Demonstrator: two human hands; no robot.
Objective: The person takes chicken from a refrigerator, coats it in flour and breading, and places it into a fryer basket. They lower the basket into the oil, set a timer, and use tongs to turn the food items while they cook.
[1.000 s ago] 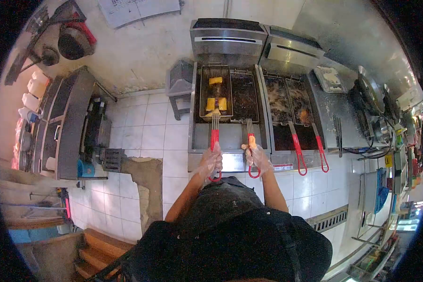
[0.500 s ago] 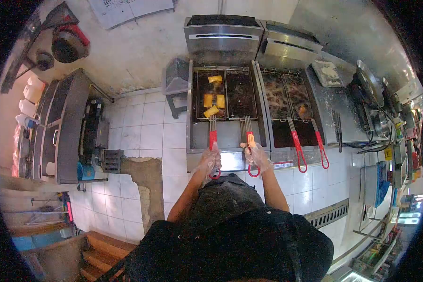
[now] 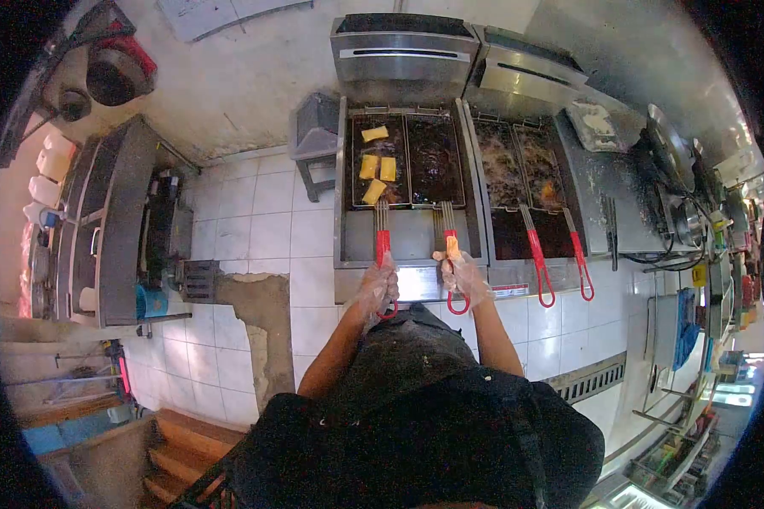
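In a clear glove, my left hand (image 3: 379, 286) is wrapped round the red handle (image 3: 383, 246) of the left fryer basket (image 3: 379, 151). Several yellow pieces (image 3: 370, 166) lie in that basket, down in dark oil. My right hand (image 3: 464, 278), gloved too, closes round the red handle (image 3: 452, 247) of the neighbouring basket (image 3: 434, 161). An orange-yellow bit shows on that handle near my fingers. No food can be made out in the right basket.
To the right, a second fryer holds two baskets in bubbling oil, their red handles (image 3: 539, 270) sticking out. Beyond are tongs (image 3: 610, 233), a floury tray (image 3: 594, 125) and pans (image 3: 669, 149). A shelf unit (image 3: 119, 229) stands at left, wooden steps (image 3: 187, 450) below.
The yellow pieces have shifted and spread slightly within the left basket. The view has moved a little. Both hands keep their hold on the handles.
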